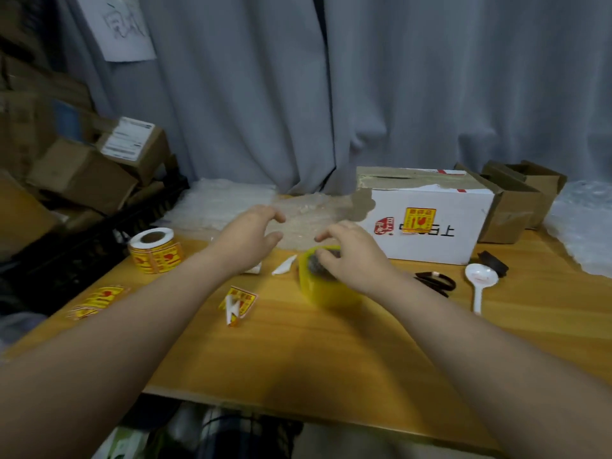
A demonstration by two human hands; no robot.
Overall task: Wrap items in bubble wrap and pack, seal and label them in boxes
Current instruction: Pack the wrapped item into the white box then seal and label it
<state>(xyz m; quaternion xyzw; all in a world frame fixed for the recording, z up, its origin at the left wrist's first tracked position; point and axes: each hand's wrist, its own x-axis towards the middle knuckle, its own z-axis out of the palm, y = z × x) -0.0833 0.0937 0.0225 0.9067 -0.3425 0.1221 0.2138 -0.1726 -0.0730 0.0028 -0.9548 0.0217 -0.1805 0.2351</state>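
My left hand [248, 235] hovers over the table with fingers loosely curved, holding nothing, just short of a sheet of bubble wrap [298, 213]. My right hand [347, 250] is above a yellow tape roll [326, 289], fingers spread and relaxed over its top; I cannot tell whether they touch it. A white box [427, 223], taped on top and bearing a yellow-red fragile label [419, 220], stands right of the wrap. A roll of the same labels [155, 250] stands at the left.
Loose labels [238, 303] [96, 299] and a backing strip [284, 265] lie on the wooden table [331, 352]. A white spoon [478, 283] and black cord [433, 281] sit right. Open brown boxes [520, 200] stand at back right, stacked cartons [99, 170] at the left, a grey curtain behind.
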